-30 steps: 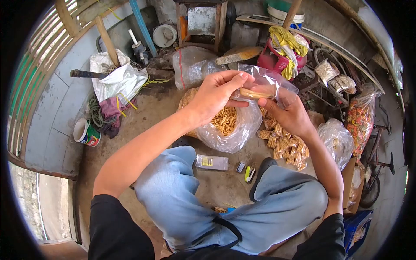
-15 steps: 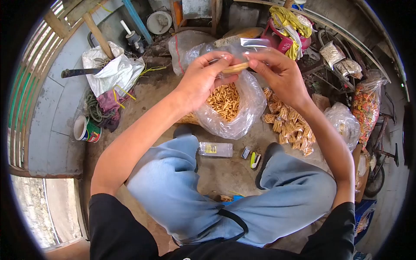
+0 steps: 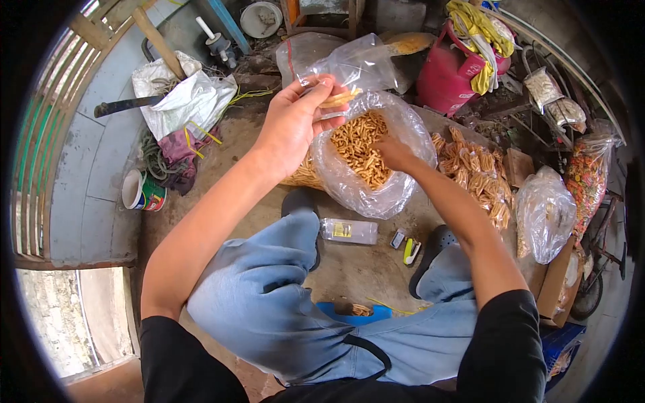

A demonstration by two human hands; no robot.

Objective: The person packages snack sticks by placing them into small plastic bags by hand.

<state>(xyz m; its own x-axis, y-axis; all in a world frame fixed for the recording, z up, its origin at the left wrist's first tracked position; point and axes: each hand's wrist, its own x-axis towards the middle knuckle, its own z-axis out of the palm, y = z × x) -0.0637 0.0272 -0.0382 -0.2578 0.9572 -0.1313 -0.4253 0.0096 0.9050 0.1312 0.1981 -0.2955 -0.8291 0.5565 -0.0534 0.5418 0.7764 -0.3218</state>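
Note:
My left hand point(image 3: 300, 121) is closed on a small clear bag point(image 3: 363, 62) with a few snack sticks point(image 3: 338, 99) in it, held up above the floor. A large open plastic bag point(image 3: 393, 201) full of short brown snack sticks point(image 3: 356, 149) stands on the floor between my hands and feet. My right hand point(image 3: 395, 153) reaches into this bag at its right side, with the fingertips at the sticks; whether they grip any is hidden. Right of it lies a heap of small filled packets point(image 3: 480, 178).
On the floor near my feet are a clear pack with a yellow label point(image 3: 349, 231), a small box point(image 3: 398, 238) and a green stapler point(image 3: 412, 252). A pink bin point(image 3: 450, 74) stands behind. A white sack point(image 3: 185, 101) and a tub point(image 3: 143, 191) are at left.
My right hand has let go of the small bag and moved down into the large bag of sticks. My left hand still holds the small bag. The view has shifted.

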